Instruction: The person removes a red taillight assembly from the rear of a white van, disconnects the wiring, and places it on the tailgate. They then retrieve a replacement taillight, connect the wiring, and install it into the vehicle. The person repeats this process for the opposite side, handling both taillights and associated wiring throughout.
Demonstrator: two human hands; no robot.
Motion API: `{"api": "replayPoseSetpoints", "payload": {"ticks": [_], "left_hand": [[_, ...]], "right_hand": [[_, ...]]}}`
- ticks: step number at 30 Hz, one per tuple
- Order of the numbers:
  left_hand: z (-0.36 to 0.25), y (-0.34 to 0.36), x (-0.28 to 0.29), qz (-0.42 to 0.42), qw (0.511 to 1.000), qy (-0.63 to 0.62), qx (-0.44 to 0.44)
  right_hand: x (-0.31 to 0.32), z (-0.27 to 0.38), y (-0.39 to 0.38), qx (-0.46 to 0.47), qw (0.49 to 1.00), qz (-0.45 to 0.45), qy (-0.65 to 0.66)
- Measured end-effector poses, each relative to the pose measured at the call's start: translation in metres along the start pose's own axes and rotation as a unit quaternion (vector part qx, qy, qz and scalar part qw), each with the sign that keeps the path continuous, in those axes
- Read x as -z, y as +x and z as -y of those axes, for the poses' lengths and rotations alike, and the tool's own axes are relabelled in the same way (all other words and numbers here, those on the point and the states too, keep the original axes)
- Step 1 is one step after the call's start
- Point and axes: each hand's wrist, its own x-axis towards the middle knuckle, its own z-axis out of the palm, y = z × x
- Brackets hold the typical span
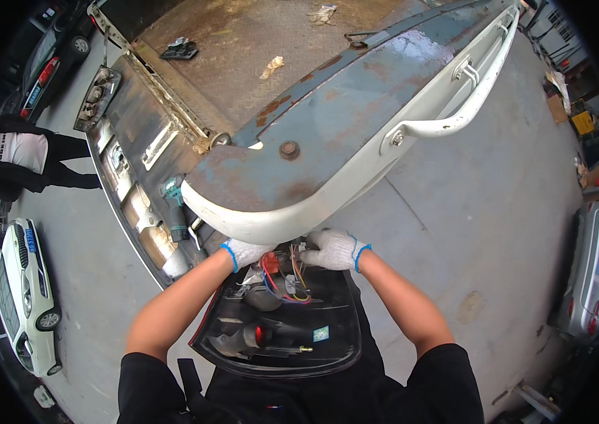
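A dark tail light housing lies back side up against my front, below the rounded white corner of a vehicle panel. Coloured wires and a red connector show at its upper end, with bulb sockets farther down. My left hand, in a white knit glove with a blue cuff, is beside the connector; the panel corner and the wires hide its fingers. To the right of the wires, my gloved right hand is closed, its fingertips by the wires. What it holds is too small to make out.
The rusty blue-grey panel with a white handrail overhangs my hands. A teal cordless drill rests on the lowered tailgate at left. A person stands beyond it. Cars are parked on both sides.
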Motion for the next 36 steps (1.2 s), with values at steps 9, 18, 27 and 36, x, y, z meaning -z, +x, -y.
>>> {"api": "replayPoseSetpoints", "payload": {"ticks": [9,18,27,36], "left_hand": [[0.010,0.012,-0.009,0.035,0.992,-0.117,0.027],[0.024,0.016,-0.011,0.028,0.993,-0.117,0.000],[0.043,0.023,-0.019,0.012,0.996,-0.080,-0.049],[0.071,0.030,-0.042,-0.013,0.990,0.034,-0.139]], "right_hand": [[-0.007,-0.013,0.008,0.069,0.996,-0.054,0.019],[-0.016,-0.013,0.006,0.068,0.987,-0.130,0.061],[-0.027,-0.016,-0.009,0.000,0.959,-0.256,0.119],[-0.034,-0.016,-0.039,-0.006,0.853,-0.280,0.441]]}}
